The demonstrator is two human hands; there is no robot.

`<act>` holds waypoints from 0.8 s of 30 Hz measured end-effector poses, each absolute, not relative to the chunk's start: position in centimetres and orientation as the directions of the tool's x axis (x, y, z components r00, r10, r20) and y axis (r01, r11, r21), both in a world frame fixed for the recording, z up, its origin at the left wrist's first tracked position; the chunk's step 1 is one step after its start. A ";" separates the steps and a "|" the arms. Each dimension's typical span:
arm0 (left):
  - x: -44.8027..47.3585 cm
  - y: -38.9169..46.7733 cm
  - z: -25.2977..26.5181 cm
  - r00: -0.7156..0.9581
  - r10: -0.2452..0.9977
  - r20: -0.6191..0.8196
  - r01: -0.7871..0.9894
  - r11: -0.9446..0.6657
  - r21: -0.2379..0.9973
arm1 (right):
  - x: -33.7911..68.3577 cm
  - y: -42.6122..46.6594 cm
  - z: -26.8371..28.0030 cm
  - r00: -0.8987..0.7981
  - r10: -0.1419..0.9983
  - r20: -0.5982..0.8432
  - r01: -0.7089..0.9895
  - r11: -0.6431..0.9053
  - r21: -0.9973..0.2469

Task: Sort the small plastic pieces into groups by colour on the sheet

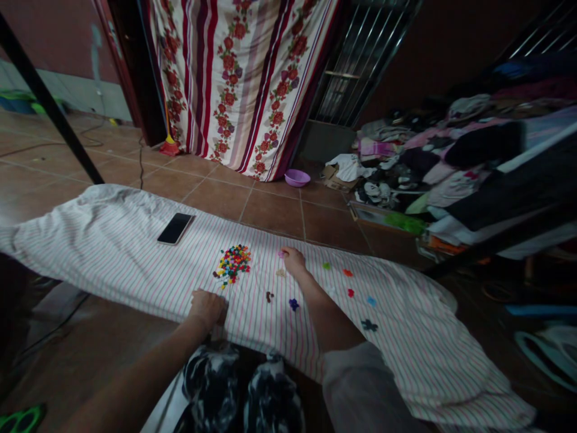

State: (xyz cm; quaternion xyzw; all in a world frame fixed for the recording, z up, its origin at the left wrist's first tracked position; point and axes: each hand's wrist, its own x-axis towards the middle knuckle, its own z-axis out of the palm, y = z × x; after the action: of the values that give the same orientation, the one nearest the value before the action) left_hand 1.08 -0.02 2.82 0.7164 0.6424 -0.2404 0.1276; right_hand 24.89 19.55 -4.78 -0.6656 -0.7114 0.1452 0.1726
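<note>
My right hand (294,263) reaches over the striped cloth (148,264), thumb and fingers pinched at some small pink-purple beads (282,254). Just below it lies a little beige group of beads (280,273). My left hand (208,307) rests, fingers curled, at the cloth's near edge; nothing shows in it. Ahead of that hand spreads a mixed heap of colourful beads (234,263). Nearer to me are brown beads (269,296) and a dark purple cluster (294,305). Right of my forearm sit green (326,266), orange (347,272), red (350,293), blue (371,300) and dark (369,325) groups.
A phone (176,228) lies on the cloth at the left. Beyond stand a floral curtain (243,78), a red broom (169,146) and a purple basin (297,178) on the tiled floor. Piled clothes (433,150) fill the right side. Dark poles (49,96) flank the cloth.
</note>
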 end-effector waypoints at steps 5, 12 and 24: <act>1.0 0.0 2.5 0.049 0.863 -0.503 0.983 -0.131 -0.130 | 25.1 19.4 -5.2 -0.060 0.996 0.065 0.871 0.084 -0.484; 0.9 0.1 2.2 0.046 0.862 -0.505 0.984 -0.126 -0.126 | 25.3 19.7 -5.6 -0.055 0.995 0.080 0.856 0.088 -0.509; 0.9 0.1 1.9 0.028 0.871 -0.491 0.987 -0.103 -0.126 | 23.5 18.1 -4.2 -0.091 0.956 0.278 0.820 0.230 -0.523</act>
State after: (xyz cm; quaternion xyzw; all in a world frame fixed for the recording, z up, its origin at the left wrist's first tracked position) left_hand 0.93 0.12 1.86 0.7060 0.6578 -0.2307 0.1254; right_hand 23.52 18.14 -4.22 -0.6091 -0.7293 0.1176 0.2888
